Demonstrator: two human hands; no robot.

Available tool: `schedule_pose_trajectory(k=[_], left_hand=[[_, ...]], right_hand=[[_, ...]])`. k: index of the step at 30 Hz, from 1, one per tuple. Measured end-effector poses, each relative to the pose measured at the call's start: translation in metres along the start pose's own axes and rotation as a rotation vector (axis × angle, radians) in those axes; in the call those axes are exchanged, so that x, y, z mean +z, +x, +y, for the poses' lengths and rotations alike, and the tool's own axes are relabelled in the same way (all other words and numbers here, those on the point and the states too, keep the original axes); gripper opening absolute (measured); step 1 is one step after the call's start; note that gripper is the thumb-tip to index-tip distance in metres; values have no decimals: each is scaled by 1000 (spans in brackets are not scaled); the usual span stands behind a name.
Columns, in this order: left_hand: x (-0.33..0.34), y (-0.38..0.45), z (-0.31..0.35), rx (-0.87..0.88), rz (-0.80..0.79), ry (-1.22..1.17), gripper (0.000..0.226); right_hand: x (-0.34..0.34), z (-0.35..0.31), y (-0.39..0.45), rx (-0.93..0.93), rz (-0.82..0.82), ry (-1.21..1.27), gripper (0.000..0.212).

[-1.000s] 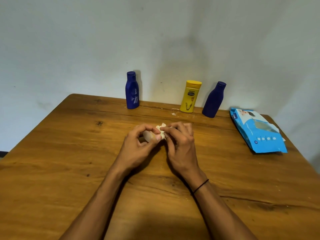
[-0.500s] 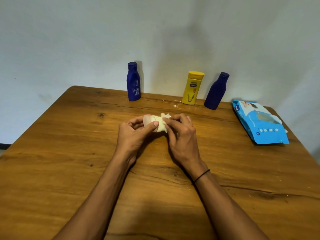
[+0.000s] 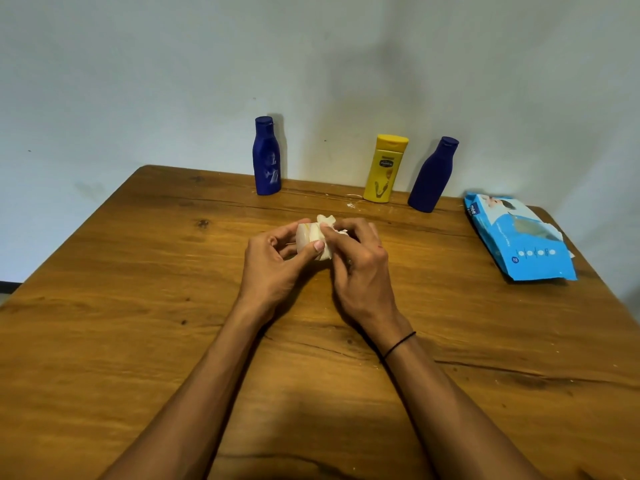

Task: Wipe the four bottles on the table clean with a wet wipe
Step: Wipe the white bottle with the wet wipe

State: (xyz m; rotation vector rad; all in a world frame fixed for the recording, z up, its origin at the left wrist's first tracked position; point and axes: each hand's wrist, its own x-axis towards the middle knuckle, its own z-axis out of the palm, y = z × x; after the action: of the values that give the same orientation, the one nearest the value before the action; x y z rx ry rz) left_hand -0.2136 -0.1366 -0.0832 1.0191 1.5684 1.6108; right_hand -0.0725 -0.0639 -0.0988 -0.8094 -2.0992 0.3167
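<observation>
Over the middle of the wooden table (image 3: 138,306), my left hand (image 3: 273,268) grips a small pale bottle (image 3: 305,237) lying sideways, thumb across its front. My right hand (image 3: 360,271) holds a crumpled white wet wipe (image 3: 326,221) against the bottle's right end, hiding most of it. Along the back edge by the wall stand three bottles: a dark blue one (image 3: 266,157) at the left, a yellow one (image 3: 384,169) in the middle, and a second dark blue one (image 3: 433,176) leaning to the right of it.
A blue pack of wet wipes (image 3: 519,237) lies near the table's right edge. A pale wall rises directly behind the bottles. Small white crumbs (image 3: 351,204) lie on the wood in front of the yellow bottle.
More of the pale bottle now shows between my left fingers, and the wipe has shifted at its right end. Both hands stay together mid-table; the view has tilted slightly.
</observation>
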Motion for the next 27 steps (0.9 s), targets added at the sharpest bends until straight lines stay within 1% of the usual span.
schedule_pose_trajectory(k=[4,6,8,11,13,15,17,19,21,22,25,27], left_hand=[[-2,4,-2,-1,7,57,55],[-2,5,-2,-1,7,76,56],[-2,4,-1,12,6,89,56],[-3,2,-1,41,-13,93,54],[-4,1,-1,59,-24,113,53],[-3,2,-1,72,-17,140,54],[-3,3,-3,87,-4,166,55],[-4,5,-4,99,-4,176,54],[-4,6,-6,105,-16,189,54],[-4,6,-6,107,-21,195,54],[-5,5,-6,130,-34,183,53],[-7,4,-5,146,-66,196,52]], right_hand=[[2,7,4,211,83,-68,34],[0,11,5,267,104,-79,33],[-1,8,5,186,62,-69,34],[-1,0,1,-32,-50,17,38],[0,0,1,-66,-53,48,38],[2,3,2,-6,-8,-7,38],[3,9,3,116,55,-80,36],[1,15,4,232,112,-100,34],[0,16,5,261,125,-98,34],[0,15,4,227,105,-94,34],[3,1,2,26,-5,-26,37],[3,-5,1,-44,-48,42,40]])
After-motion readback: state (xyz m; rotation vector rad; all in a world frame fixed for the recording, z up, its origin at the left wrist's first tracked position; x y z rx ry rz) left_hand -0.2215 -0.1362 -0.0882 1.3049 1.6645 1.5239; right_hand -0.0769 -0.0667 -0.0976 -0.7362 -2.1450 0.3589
